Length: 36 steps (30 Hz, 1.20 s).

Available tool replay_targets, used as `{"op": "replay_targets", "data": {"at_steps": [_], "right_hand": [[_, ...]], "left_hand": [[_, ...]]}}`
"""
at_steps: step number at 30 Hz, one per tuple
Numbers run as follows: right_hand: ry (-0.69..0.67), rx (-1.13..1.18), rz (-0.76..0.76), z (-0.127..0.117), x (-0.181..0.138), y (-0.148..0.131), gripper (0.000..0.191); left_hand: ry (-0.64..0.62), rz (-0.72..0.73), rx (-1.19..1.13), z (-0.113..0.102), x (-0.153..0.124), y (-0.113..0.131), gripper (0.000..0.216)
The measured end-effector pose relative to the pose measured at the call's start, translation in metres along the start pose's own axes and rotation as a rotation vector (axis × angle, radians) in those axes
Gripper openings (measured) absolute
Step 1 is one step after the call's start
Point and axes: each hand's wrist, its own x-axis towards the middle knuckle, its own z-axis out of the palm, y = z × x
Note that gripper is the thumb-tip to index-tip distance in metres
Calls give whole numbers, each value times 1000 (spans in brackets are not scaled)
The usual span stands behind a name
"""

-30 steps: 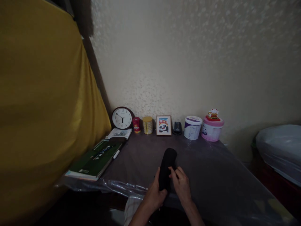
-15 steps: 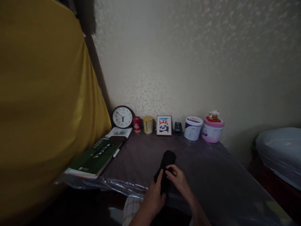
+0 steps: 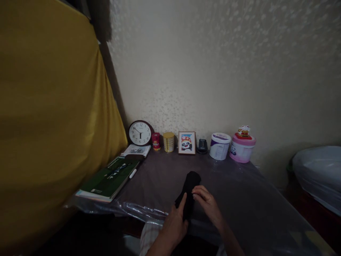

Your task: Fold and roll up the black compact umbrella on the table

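Observation:
A long black bundle (image 3: 191, 181), seemingly of cloth, lies at the table's near edge with its rounded end pointing away from me. Its exact kind is too dark to make out. My left hand (image 3: 174, 224) grips its near part, index finger stretched along the top and thumb at the side. At the bundle's right edge is my right hand (image 3: 207, 202), thumb and fingertips pinched together. Whatever sits between those fingertips, if anything, is too small to name.
A plastic-covered table (image 3: 165, 174) carries a green book (image 3: 106, 179) and a white marker (image 3: 133, 173) on the left. Along the wall stand a clock (image 3: 140, 133), a red can (image 3: 156, 141), a yellow-lidded tin (image 3: 168, 142), a picture frame (image 3: 187, 143) and two tubs (image 3: 220, 146).
My right hand has shifted slightly right, off the bundle's top, and its fingers have come together in a pinch. The left hand keeps its hold. The view has tilted a little.

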Motion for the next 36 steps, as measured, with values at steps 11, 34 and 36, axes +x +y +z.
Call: {"op": "replay_targets", "data": {"at_steps": [11,34,36], "right_hand": [[-138,-18,131,6,16,5,21],[98,-243,-13,8,19,-7,29],[48,-267,-37,11,21,-9,27]], "left_hand": [[-24,6,86,-1,-7,5,85],[-32,-91,74,-6,-21,-4,75],[-31,-122,100,-6,-25,-1,77]]}}
